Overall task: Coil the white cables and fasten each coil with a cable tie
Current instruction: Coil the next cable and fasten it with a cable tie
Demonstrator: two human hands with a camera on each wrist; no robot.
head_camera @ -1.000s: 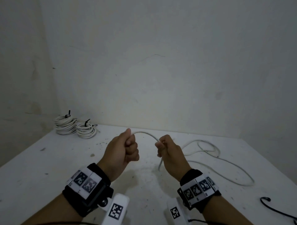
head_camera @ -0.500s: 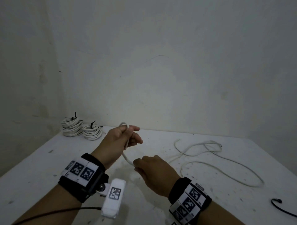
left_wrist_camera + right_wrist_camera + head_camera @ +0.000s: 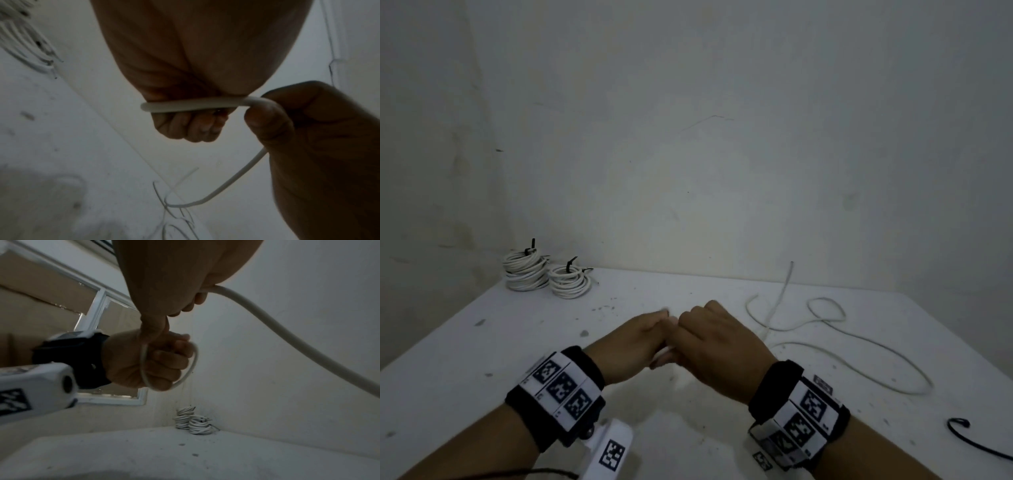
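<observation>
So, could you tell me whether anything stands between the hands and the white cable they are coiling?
Nothing visible does. The left hand already grips a small loop of the white cable, and the right hand pinches it beside that; the rest trails loose across the table.

Left wrist: we see a wide black band [image 3: 558, 394] with a white strip of three black-and-white square markers across its top.
Left camera: a white rounded housing [image 3: 607, 448] hangs under that band — one square marker printed on it, a dark round lens [image 3: 66, 384] at its end.
Left cable: a thin dark lead [image 3: 517, 474] trails from the housing along the forearm.
Right wrist: we see a matching black band [image 3: 798, 407] — white marker panels on two faces, plus a small dark label.
Arms: bare, no sleeves.
</observation>
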